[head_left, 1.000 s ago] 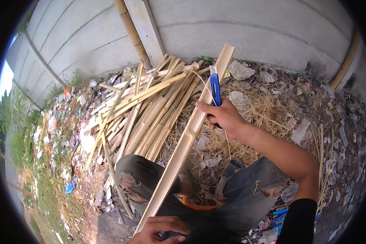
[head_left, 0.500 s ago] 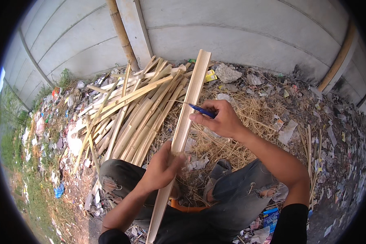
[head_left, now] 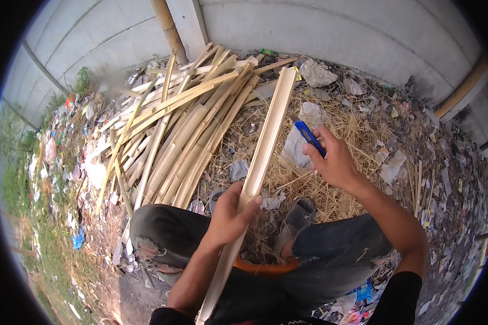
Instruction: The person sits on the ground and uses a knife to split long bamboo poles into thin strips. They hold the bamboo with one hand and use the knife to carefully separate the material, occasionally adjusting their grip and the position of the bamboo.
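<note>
A long split bamboo strip (head_left: 271,135), pale with a hollowed inner face, slants from my lap up toward the pile. My left hand (head_left: 233,214) is wrapped round its middle, thumb on the near edge. To the right of the strip, my right hand (head_left: 335,160) grips a blue utility knife (head_left: 310,138). Its blade points up and to the left, apart from the bamboo. The strip's lower end runs past my left forearm to the bottom of the picture.
A heap of bamboo strips (head_left: 184,141) lies ahead to the left. Dry shavings (head_left: 358,141) cover the ground ahead right, among scattered litter. A grey panel wall (head_left: 320,32) with a bamboo pole (head_left: 169,27) stands behind, and a rock (head_left: 317,73) sits near its foot.
My right hand has drawn the knife off the bamboo strip, to the right. The thin sliver seen beside the blade is gone from there. The strip and my left hand have shifted slightly right.
</note>
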The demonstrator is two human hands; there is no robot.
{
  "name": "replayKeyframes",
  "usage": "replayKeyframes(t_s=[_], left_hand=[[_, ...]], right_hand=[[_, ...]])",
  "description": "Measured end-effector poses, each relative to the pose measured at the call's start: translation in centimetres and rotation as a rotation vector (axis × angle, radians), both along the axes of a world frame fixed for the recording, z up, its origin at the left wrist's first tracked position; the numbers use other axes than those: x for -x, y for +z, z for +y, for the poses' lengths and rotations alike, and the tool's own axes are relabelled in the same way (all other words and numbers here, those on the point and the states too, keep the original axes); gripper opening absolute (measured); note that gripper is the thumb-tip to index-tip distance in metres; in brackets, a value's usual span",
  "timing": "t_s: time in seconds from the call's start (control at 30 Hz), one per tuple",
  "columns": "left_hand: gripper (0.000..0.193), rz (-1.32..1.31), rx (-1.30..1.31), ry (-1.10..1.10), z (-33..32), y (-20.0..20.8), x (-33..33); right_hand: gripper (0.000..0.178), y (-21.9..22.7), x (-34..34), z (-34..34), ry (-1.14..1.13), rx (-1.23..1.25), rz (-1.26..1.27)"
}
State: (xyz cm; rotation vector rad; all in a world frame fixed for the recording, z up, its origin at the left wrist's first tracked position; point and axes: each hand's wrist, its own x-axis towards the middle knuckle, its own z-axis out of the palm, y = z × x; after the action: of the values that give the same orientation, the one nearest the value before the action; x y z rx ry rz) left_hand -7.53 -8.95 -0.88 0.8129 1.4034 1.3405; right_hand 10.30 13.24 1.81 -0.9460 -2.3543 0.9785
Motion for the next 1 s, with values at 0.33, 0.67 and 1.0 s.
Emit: replayKeyframes(t_s=[0.33,0.67,1.0], left_hand=[[0.036,0.041,0.001,0.065,0.0,1.3,0.4],[0.031,0.051,-0.099,0.094,0.0,1.1,1.1],[0.020,0.201,0.017,0.057,-0.1,0.4,0.5]], right_hand=[[0.040,1.3,2.6,-3.3,0.396,-0.218,-0.069],[0.061,2.3,3.2,-7.5,0.456,-0.059,-0.354],[0.070,-0.2,2.8,-1.6,0.155,-0.436,-0.328]])
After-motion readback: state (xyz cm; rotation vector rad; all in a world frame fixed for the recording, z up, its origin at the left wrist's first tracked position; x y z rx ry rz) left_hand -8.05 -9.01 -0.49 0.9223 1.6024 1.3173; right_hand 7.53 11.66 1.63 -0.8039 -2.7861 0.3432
